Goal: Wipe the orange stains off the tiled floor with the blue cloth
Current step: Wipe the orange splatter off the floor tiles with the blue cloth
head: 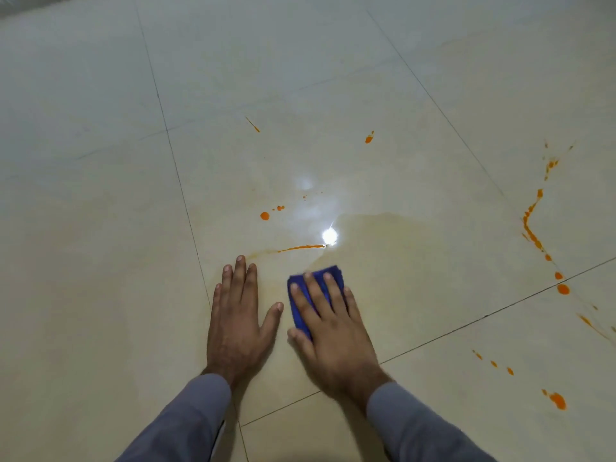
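I am pressing the blue cloth point(315, 296) flat on the tiled floor point(100, 228) under my right hand point(328, 323), fingers straight and spread so the whole pad is bearing down. My left hand point(238, 316) is lying open just to its left, bracing me. A thin orange streak point(300, 248) is waiting just beyond; a long orange trail point(533, 228) is running along the right.

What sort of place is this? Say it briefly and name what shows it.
Probably an indoor room, kind unknown. The view shows only a glossy tiled floor with thin grout lines and a lamp's glare. Orange stains spatter it; the right hand presses a blue cloth flat.
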